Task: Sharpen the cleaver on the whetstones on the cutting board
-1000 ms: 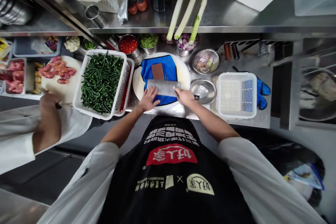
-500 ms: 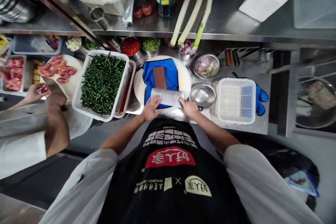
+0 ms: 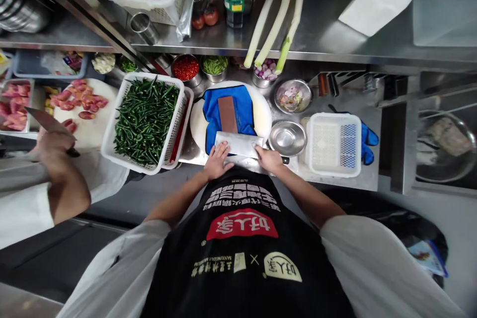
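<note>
My right hand (image 3: 270, 159) is closed around the black handle of a cleaver (image 3: 240, 144), at the base of its blade. The broad blade lies flat, crosswise, over the near end of a brown whetstone (image 3: 227, 112). Outstretched fingers of my left hand (image 3: 217, 161) rest on the blade's left end. Under the whetstone a blue cloth (image 3: 246, 104) is spread on a round white cutting board (image 3: 263, 109). The stone's near end is hidden beneath the blade.
Left of the board stands a white basket (image 3: 105, 144) of green chilies. An empty steel bowl (image 3: 287, 137) and a white plastic basket (image 3: 313, 169) are on the right. Leeks (image 3: 265, 20) overhang the shelf edge. At far left a co-worker's hand (image 3: 55, 143) holds a knife (image 3: 46, 120).
The cleaver has slid a little toward me along the whetstone, both my hands moving with it. At left, the co-worker's knife has lifted and swung left, away from the cutting board.
</note>
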{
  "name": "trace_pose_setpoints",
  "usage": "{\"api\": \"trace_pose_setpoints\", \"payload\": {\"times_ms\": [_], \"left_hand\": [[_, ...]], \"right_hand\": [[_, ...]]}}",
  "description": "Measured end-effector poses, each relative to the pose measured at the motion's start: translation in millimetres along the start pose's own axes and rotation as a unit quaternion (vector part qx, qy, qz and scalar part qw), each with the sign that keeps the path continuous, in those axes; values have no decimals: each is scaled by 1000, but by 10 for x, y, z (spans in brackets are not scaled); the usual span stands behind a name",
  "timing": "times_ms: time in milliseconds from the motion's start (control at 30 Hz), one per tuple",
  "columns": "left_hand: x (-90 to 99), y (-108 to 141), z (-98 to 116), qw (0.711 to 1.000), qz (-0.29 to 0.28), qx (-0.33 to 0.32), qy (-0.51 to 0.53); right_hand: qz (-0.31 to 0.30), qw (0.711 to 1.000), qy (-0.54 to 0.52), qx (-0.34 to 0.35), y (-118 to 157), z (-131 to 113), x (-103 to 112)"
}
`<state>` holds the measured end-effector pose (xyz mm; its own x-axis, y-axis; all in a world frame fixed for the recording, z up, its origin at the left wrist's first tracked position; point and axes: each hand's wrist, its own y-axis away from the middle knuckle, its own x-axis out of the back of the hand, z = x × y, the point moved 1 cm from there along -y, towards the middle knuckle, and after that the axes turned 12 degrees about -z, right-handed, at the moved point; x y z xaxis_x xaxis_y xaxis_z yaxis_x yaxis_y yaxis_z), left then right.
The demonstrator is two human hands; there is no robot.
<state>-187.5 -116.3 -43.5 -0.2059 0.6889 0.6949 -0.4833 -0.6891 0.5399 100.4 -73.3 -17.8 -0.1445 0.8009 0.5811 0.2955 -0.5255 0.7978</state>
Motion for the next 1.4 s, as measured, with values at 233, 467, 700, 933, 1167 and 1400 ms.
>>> {"api": "trace_pose_setpoints", "payload": {"times_ms": [233,467,700,933,1167,1400], "left_hand": [[695,-679,-321,999,21,48,16],[3,282,167,999,-9,-17,49],[578,714,251,925,316,63,202],[501,194,534,937,115,-7,330],[365,31,381,973,78,53,211],[172,329,-144,992,-43,80,82]], "right_hand": [[95,995,-11,-11,-578,36,706],[5,1000,6,-2,273,-37,-218],[69,965,-237,85,342,122,-1],[69,710,-667,216,-222,-663,414],[73,622,-770,120,-516,-1125,350],[88,626,-775,-12,-829,-366,578]]}}
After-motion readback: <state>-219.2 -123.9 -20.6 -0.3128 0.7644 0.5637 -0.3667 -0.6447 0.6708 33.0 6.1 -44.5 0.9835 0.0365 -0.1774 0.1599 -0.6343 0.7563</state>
